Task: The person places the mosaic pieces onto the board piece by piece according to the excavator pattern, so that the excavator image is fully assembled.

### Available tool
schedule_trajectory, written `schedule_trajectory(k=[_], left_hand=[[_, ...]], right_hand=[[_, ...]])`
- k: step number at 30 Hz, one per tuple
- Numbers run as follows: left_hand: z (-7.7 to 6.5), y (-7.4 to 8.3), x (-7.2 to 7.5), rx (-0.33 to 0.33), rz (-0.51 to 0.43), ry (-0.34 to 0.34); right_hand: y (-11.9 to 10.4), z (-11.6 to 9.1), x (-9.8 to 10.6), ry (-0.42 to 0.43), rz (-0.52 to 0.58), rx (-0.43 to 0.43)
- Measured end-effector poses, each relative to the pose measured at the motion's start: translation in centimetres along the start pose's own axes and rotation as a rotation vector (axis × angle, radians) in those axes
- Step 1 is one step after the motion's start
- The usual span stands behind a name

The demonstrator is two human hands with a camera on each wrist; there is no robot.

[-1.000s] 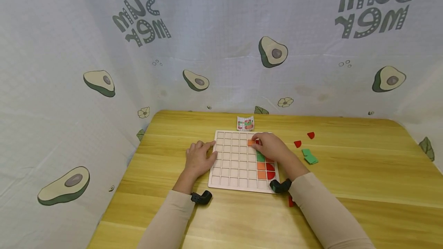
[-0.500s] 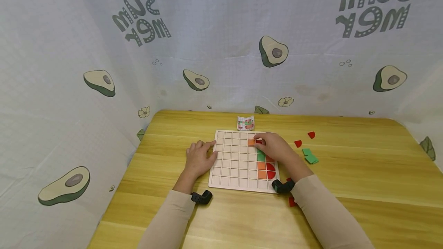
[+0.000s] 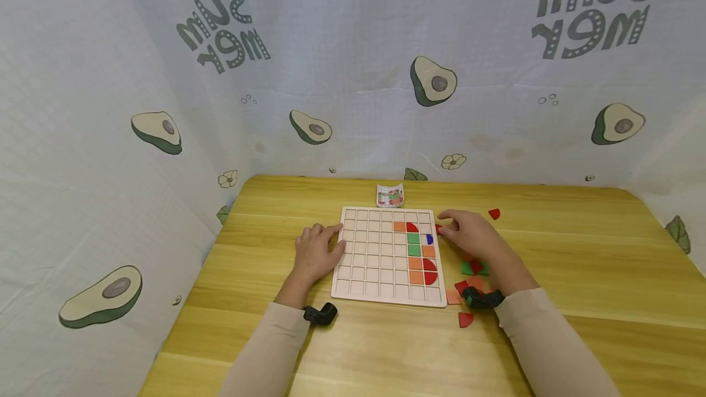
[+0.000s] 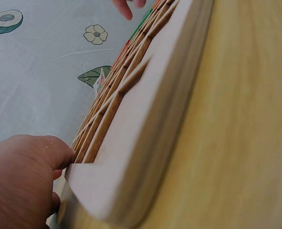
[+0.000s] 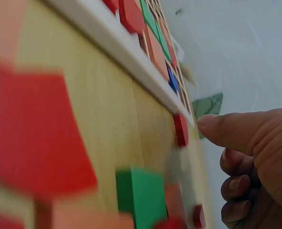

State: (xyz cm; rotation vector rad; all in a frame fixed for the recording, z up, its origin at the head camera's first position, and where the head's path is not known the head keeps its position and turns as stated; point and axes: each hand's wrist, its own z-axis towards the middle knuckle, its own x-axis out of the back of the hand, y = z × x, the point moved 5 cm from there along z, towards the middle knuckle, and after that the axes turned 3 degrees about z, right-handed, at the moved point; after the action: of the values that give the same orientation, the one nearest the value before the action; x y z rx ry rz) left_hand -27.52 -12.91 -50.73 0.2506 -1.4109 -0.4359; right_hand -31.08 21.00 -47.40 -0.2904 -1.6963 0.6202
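A pale wooden grid board [image 3: 361,290] lies on the table, with orange, green, red and blue pieces in its right-hand cells. My left hand [image 3: 315,256] rests at its left edge, index finger and thumb touching the rim; in the left wrist view the thumb [image 4: 55,150] lies at a corner. My right hand [image 3: 471,234] is just off the board's right edge, thumb and index finger apart. By its thumb lies a red quarter-round piece [image 3: 439,230], seen also as a red block [image 5: 181,130] against the board's side. A blue piece [image 3: 429,239] sits in a right-column cell.
A small patterned card [image 3: 390,195] stands behind the board. Loose pieces lie to the right: green ones [image 3: 483,269], an orange square [image 3: 454,297], a red quarter-round [image 3: 466,320] near the front and another red piece [image 3: 494,214] farther back. A printed curtain [image 3: 353,78] hangs behind.
My right hand has moved right, off the board to the loose red piece. The red quarter-round and blue piece in the board now show. The left hand has stayed at the rim.
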Motion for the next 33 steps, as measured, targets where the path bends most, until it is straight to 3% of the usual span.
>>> schedule_trajectory(k=[10, 17, 21, 29, 33], left_hand=[[0.0, 0.1, 0.2, -0.001, -0.006, -0.001], [0.0, 0.1, 0.1, -0.002, -0.008, 0.000], [-0.1, 0.1, 0.1, -0.001, -0.014, 0.002], [-0.2, 0.2, 0.1, -0.001, -0.018, -0.001], [-0.1, 0.2, 0.1, -0.001, -0.018, 0.002]], right_hand=[[4.1, -1.4, 2.5, 0.032, -0.034, -0.064], [5.6, -1.8, 2.8, 0.056, -0.043, -0.105], [5.9, -1.7, 2.6, 0.074, -0.049, -0.137], [5.2, -1.5, 2.0, 0.049, -0.040, -0.063], [5.0, -1.5, 2.0, 0.043, -0.038, -0.079]])
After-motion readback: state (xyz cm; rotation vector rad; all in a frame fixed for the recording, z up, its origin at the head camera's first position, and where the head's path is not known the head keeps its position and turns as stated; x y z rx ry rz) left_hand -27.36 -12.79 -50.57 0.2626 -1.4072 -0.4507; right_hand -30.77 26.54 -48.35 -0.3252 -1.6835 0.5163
